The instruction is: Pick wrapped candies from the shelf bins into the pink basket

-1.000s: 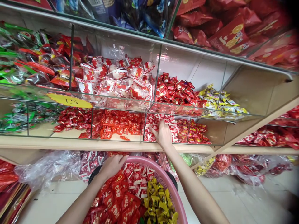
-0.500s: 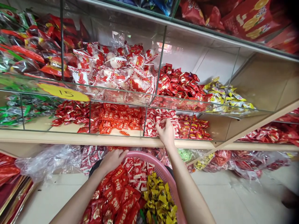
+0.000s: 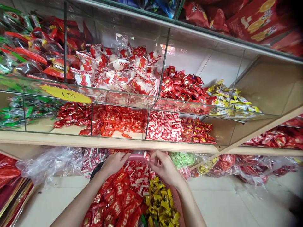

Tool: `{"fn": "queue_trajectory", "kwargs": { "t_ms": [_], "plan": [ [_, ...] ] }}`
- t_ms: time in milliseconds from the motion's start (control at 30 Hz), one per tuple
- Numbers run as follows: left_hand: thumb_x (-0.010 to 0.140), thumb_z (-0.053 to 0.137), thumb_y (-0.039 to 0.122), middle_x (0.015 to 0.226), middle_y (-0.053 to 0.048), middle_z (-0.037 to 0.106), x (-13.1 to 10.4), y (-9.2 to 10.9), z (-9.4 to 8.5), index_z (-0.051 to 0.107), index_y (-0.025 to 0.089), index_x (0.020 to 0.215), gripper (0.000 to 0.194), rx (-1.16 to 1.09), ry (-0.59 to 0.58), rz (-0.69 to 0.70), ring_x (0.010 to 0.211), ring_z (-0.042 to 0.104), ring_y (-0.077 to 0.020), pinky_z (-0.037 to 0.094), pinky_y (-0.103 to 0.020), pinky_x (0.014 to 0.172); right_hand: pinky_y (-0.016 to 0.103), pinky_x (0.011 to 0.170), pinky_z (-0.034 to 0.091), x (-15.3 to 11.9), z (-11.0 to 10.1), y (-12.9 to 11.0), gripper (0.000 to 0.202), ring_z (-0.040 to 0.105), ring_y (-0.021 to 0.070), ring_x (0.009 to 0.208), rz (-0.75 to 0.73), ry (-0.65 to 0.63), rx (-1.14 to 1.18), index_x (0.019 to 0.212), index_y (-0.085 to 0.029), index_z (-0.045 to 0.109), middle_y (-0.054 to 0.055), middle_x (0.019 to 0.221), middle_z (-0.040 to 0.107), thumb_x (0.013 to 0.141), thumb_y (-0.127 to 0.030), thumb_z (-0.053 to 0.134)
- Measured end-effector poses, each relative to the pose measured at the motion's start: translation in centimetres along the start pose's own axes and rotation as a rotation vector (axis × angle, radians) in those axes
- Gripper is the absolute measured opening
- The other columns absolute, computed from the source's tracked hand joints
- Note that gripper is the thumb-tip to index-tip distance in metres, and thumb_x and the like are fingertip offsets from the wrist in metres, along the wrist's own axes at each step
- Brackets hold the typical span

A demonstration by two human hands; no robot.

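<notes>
A pink basket (image 3: 176,201) holds red-wrapped candies (image 3: 118,201), red-and-white candies (image 3: 139,176) and yellow-wrapped candies (image 3: 161,201). My left hand (image 3: 117,162) is closed on the basket's far rim, left of its middle. Over the rim's right part is my right hand (image 3: 163,165), its fingers pinched on a small red-and-white candy (image 3: 146,155). Behind the basket, the lower shelf has a compartment of similar red-and-white candies (image 3: 164,126), beside one of red packets (image 3: 121,119).
A wooden shelf edge (image 3: 132,143) runs just beyond both hands. Glass dividers separate the candies above, with a yellow price tag (image 3: 65,93) marked 15. Clear plastic bags (image 3: 54,162) and green candies (image 3: 182,159) lie under the shelf.
My right hand has come back from the red-and-white candies on the shelf to the basket's far rim, with a candy at its fingertips. My left hand has stayed on the rim.
</notes>
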State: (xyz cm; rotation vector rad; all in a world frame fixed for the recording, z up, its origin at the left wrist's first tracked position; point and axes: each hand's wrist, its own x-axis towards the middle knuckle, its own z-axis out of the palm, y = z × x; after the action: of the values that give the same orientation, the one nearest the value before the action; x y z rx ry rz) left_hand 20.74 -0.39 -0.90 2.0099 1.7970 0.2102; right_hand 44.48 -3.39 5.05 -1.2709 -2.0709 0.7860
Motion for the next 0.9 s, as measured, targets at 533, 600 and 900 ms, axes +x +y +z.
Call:
{"fn": "queue_trajectory", "kwargs": {
  "t_ms": [533,600,900],
  "plan": [
    [0.084,0.017,0.061,0.068,-0.006,0.066,0.0,-0.4,0.0,0.059,0.020,0.067,0.061,-0.021,0.005,0.012,0.065,0.061,-0.0202,0.031,-0.025,0.057,0.021,0.056,0.032,0.2,1.8,1.9,0.014,0.050,0.0121,0.066,0.064,-0.088,-0.133,0.083,-0.021,0.052,-0.001,0.079,0.057,0.079,-0.033,0.057],
    [0.084,0.017,0.061,0.067,-0.006,0.066,0.1,-0.5,0.1,0.059,0.020,0.066,0.062,-0.022,0.003,0.011,0.064,0.061,-0.0203,0.031,-0.025,0.057,0.021,0.056,0.033,0.3,1.8,1.8,0.012,0.050,0.0116,0.065,0.050,-0.005,-0.097,0.083,-0.020,0.053,-0.001,0.077,0.057,0.080,-0.031,0.055],
    [0.084,0.018,0.061,0.071,-0.007,0.067,0.0,-0.3,0.0,0.061,0.019,0.070,0.062,-0.028,0.000,0.007,0.065,0.061,-0.0198,0.033,-0.025,0.058,0.024,0.061,0.039,1.9,0.3,1.2,0.015,0.049,0.0127,0.065,-0.008,0.407,-0.010,0.085,-0.019,0.053,0.002,0.076,0.057,0.086,-0.033,0.048]
  ]
}}
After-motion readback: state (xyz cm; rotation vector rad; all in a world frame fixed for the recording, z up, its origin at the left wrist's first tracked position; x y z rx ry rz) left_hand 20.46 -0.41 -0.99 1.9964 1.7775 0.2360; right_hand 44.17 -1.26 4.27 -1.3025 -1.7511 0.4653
